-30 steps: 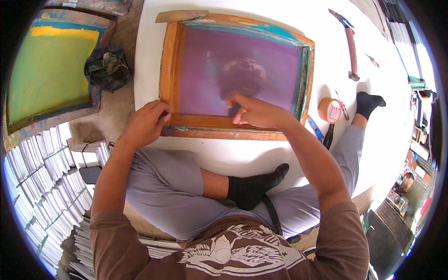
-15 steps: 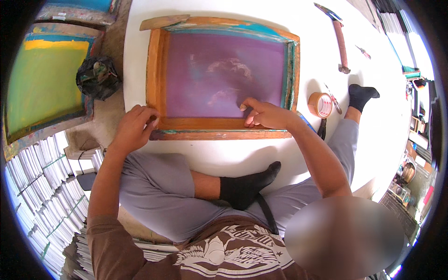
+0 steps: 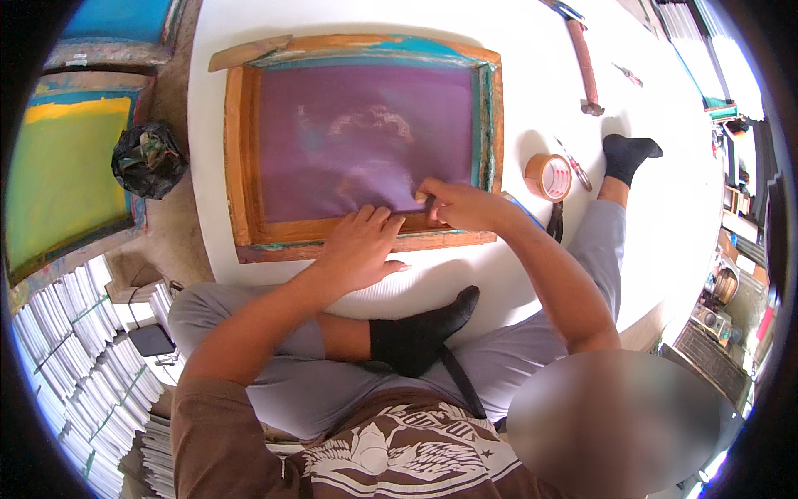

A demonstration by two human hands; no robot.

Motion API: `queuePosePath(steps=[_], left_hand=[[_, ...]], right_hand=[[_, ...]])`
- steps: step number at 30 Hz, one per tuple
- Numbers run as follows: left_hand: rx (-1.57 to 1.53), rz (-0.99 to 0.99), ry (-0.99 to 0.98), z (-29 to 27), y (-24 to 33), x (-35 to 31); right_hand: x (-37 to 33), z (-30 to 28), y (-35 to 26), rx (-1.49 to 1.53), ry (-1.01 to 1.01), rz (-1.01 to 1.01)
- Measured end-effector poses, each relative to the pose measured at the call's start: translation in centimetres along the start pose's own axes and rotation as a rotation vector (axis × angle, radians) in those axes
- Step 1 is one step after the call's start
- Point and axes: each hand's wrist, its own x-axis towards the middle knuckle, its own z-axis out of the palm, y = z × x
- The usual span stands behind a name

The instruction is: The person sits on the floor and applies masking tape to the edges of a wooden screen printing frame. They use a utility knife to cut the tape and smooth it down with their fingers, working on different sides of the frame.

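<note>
Your left hand (image 3: 362, 245) lies flat on the frame (image 3: 366, 241)'s near rail, holding nothing. Your right hand (image 3: 461, 204) presses fingertips into the purple mesh (image 3: 366, 137) at its near edge. Tape (image 3: 547, 176) sits untouched; taping looks barely begun.

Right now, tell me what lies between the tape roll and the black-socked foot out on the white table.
In the head view, a slim pen-like tool lies between tape roll and foot.

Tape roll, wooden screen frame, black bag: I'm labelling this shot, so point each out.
tape roll (image 3: 547, 176), head view, on its side face
wooden screen frame (image 3: 236, 158), head view, left rail
black bag (image 3: 148, 158), head view, crumpled middle
</note>
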Motion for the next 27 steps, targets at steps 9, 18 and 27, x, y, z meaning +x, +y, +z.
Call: queuePosePath(steps=[9, 18, 27], left_hand=[[0.022, -0.023, 0.149, 4.4, 4.6, 4.2], [-0.028, -0.107, 0.142, 5.6, 5.8, 5.4], [-0.067, -0.151, 0.074, 6.5, 8.5, 8.3]], right_hand=[[-2.5, 0.0, 2.5, 0.057, 0.124, -0.049], [-6.2, -0.2, 2.9, 0.052, 0.393, -0.053], [-6.9, 2.6, 7.0, 0.279, 0.988, 0.006]])
